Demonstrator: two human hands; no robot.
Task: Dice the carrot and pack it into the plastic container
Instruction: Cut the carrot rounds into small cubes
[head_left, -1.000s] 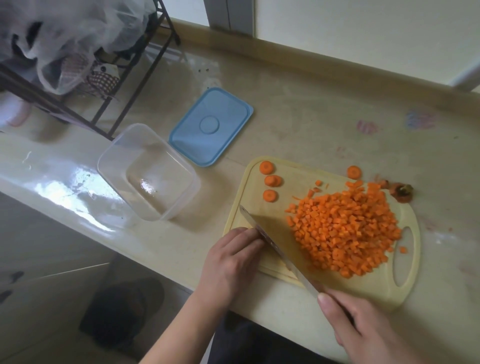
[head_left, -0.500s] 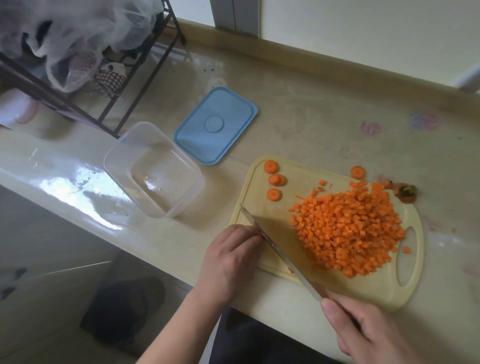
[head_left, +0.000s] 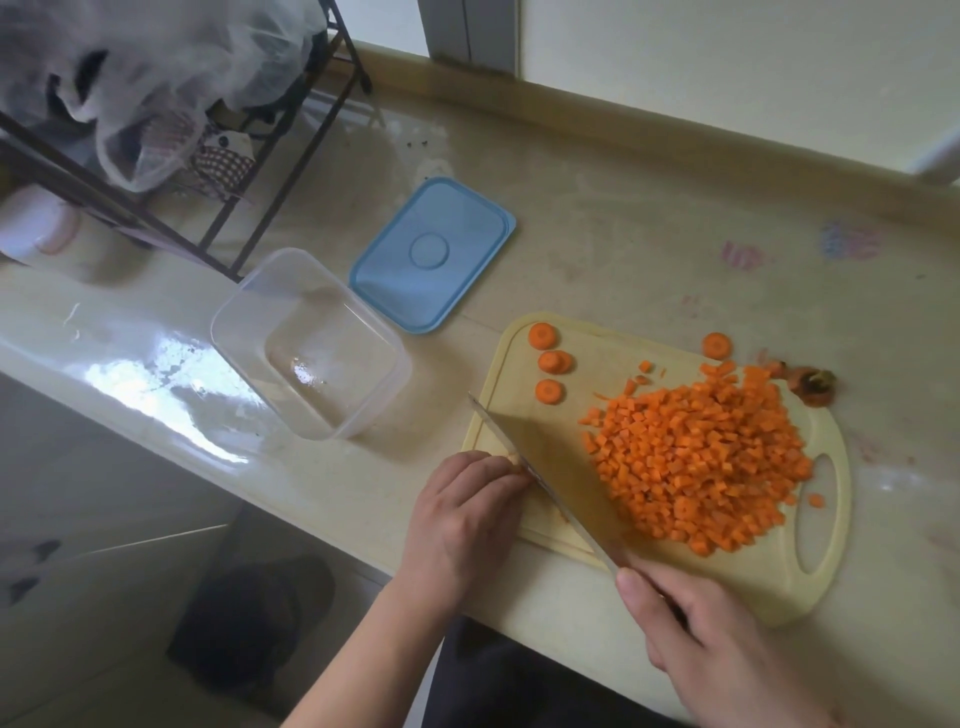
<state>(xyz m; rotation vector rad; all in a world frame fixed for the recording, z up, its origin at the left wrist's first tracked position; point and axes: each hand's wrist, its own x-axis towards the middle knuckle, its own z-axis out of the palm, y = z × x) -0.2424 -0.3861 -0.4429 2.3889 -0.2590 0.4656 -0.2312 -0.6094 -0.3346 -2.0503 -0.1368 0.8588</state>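
A home kitchen: a glossy desk (head_left: 623, 218) holds a cutting board (head_left: 810, 582) at lower right, a wire rack (head_left: 270, 150) at upper left.

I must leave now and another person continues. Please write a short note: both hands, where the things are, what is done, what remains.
Right hand grips the knife, blade on the cutting board. Left hand rests curled at the board's near-left edge, beside the blade; anything under it is hidden.
Done: diced carrot pile on the board.
Left: four carrot rounds uncut; plastic container holds no carrot; blue lid lies off, beside it. Carrot top is scrap.
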